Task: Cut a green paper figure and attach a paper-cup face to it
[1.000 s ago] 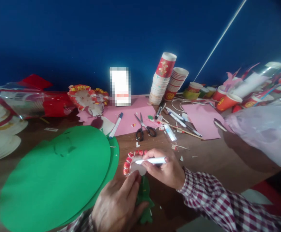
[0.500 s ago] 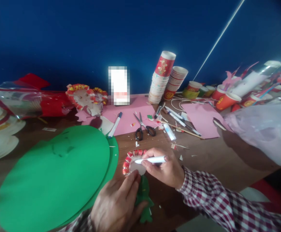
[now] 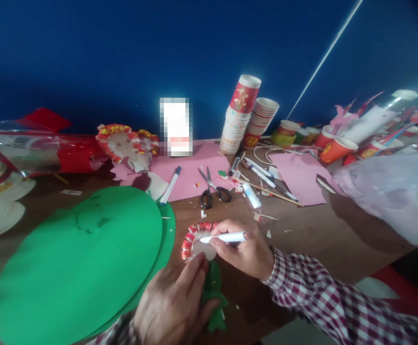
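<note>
A small paper-cup flower (image 3: 204, 250) with a pale round centre and a red-and-white curled rim lies on the brown table. From its lower edge runs a green paper stem with leaves (image 3: 216, 314). My left hand (image 3: 175, 299) rests its outstretched fingertips on the flower's near edge, thumb spread apart over the green paper. In my right hand (image 3: 244, 249) a white marker pen (image 3: 230, 237) is pinched, its tip pointing left at the flower's centre. Whether the tip touches is too blurred to tell. My right fingers hide the flower's right side.
Large green paper ovals (image 3: 83, 268) lie left. Black-handled scissors (image 3: 212, 189), a glue stick (image 3: 252, 196), markers (image 3: 262, 172) and scraps lie beyond my hands. Cup stacks (image 3: 241, 115) lean near the blue wall (image 3: 122, 52). A translucent plastic bag (image 3: 391, 191) sits right, finished-looking flowers (image 3: 122, 146) back left.
The whole view has shifted very slightly. Both hands, the marker pen and the flower keep the same positions relative to each other.
</note>
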A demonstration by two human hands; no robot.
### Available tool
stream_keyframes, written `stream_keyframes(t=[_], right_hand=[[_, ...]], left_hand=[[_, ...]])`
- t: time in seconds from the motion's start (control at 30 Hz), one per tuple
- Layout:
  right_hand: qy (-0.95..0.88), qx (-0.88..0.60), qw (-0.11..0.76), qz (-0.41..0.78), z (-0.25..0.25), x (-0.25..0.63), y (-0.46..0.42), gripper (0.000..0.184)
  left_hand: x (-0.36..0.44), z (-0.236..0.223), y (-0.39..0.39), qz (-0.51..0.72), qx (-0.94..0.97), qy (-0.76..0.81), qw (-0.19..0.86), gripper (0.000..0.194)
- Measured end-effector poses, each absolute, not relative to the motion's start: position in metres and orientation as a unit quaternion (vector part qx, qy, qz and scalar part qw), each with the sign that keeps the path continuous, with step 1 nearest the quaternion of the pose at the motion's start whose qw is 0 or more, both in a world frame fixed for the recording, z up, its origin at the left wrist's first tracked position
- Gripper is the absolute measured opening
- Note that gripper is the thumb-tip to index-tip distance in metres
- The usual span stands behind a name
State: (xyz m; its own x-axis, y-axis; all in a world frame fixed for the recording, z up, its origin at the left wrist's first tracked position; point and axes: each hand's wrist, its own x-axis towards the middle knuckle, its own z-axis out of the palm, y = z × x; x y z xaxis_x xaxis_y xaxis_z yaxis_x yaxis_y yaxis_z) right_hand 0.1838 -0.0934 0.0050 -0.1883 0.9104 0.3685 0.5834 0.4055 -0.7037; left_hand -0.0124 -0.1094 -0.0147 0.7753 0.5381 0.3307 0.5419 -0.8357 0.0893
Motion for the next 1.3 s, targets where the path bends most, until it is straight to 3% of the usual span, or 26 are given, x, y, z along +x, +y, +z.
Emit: stream_keyframes(t=[1.3], right_hand=[[-0.749, -0.501, 0.380, 0.209, 0.0029, 0.1833, -0.0922, 0.012]], left_hand=[[-0.0132, -0.0149, -0.1086, -0.175, -0.944, -0.280, 0.014, 0.045]])
